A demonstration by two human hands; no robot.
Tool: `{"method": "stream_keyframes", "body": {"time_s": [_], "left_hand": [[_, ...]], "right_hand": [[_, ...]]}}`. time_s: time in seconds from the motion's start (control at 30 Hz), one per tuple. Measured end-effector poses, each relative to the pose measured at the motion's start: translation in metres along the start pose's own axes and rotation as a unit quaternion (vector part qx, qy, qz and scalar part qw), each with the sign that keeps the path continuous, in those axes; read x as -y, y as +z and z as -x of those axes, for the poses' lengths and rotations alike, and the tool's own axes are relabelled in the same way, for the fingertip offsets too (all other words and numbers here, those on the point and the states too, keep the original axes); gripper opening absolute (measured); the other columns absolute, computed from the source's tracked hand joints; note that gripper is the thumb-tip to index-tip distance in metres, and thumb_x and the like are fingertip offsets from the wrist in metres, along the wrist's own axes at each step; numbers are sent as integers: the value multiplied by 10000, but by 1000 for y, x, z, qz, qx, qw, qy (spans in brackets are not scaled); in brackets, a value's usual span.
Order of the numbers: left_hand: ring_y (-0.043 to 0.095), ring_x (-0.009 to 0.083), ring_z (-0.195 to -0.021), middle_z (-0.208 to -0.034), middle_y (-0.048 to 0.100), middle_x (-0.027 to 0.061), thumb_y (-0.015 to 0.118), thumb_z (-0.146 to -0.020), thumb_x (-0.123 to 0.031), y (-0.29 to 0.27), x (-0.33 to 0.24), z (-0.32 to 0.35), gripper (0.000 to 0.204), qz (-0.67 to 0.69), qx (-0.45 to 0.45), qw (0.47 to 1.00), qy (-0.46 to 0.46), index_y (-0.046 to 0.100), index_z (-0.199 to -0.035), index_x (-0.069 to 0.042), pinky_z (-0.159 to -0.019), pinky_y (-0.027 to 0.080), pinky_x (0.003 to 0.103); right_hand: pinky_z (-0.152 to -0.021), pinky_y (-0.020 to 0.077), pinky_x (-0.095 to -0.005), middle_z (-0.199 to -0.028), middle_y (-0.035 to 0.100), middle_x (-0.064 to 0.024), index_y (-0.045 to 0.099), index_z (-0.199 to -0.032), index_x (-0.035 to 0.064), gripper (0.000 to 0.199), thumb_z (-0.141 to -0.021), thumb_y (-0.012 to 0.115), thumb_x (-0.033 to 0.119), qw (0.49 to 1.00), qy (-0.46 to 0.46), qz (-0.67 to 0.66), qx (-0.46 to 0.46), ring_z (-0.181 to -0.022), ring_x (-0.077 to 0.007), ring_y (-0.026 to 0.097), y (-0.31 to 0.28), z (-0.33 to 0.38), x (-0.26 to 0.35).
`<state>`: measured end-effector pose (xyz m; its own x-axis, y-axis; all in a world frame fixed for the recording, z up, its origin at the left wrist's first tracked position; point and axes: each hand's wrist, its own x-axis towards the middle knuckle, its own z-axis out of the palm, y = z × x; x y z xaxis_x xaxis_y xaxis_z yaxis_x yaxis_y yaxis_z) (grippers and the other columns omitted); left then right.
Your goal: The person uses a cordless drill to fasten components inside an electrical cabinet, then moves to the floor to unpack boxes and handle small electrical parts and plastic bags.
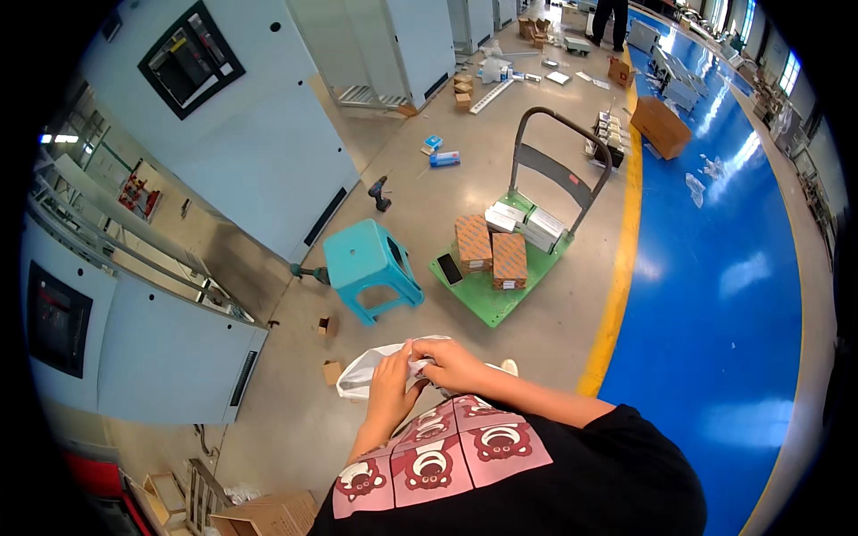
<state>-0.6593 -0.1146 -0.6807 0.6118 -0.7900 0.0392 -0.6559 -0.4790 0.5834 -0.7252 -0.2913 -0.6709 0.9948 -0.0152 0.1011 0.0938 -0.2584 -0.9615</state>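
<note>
A thin white plastic bag (358, 376) hangs in front of my body, close to my shirt. My left hand (390, 379) grips it, the fingers pressed together and pointing away from me. On the right, my right hand (444, 361) has its fingers curled around the gathered edge, touching the left fingertips. What the bag contains, if anything, is hidden by my hands. Beyond it stands a turquoise plastic stool (354, 247). To the right is a green platform trolley (493, 305) with a folding handle.
The trolley carries orange-patterned boxes (509, 256), white boxes (542, 229) and a dark phone (450, 269). A power drill (380, 194) stands on the floor beside a tall pale-blue cabinet (241, 134). Small cardboard boxes (332, 372) lie near the bag. A yellow line (617, 308) borders blue flooring.
</note>
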Motion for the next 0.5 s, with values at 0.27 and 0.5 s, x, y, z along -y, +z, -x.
{"method": "stream_keyframes", "body": {"time_s": [0.27,0.5], "left_hand": [[608,377,-911,-969,589,124,626,-756,-4,43,-28,-61,377,-2,15,999,-31,575,-1116,-104,-715,484,473],[599,407,-879,-943,607,138,513,-794,-6,72,-61,-109,200,11,18,998,-61,556,-973,-84,-691,456,514]], "right_hand": [[-744,490,-428,-891,643,-202,582,-969,9,200,-772,552,23,999,-26,-1,41,-844,-393,622,-69,3,-41],[-651,465,-490,-789,628,-219,556,-1045,55,275,-770,563,46,996,62,3,57,-739,-419,620,-135,9,-56]]}}
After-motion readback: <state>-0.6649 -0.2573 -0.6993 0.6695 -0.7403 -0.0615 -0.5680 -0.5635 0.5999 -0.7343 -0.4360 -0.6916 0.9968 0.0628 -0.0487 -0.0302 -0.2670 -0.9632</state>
